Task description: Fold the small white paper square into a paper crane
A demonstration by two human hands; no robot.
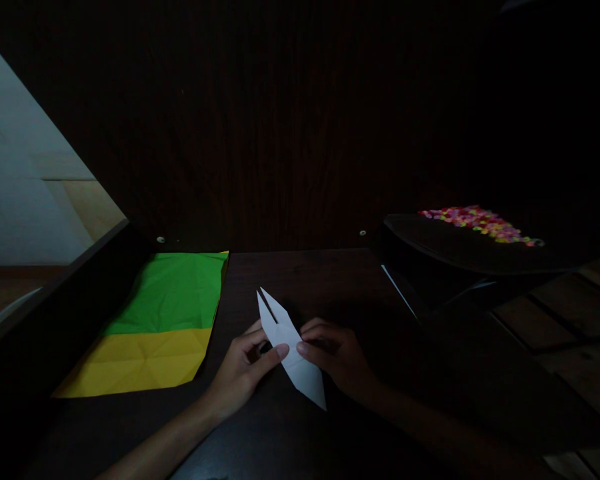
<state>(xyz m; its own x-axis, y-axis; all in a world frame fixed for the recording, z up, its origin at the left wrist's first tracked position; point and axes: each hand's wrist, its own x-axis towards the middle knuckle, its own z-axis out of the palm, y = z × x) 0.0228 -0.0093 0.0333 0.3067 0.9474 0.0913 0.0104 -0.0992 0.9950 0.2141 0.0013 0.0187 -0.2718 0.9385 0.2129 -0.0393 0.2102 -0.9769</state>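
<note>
White folded paper (pixel 291 350), two hands

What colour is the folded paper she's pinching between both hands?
White; the folded paper shows plainly in the head view, held between left hand and right hand.

White folded paper (pixel 293 350), green sheet (pixel 177 293) over yellow sheet (pixel 140 363), dark brown table (pixel 320 280), multicoloured beads (pixel 480 223)
</note>
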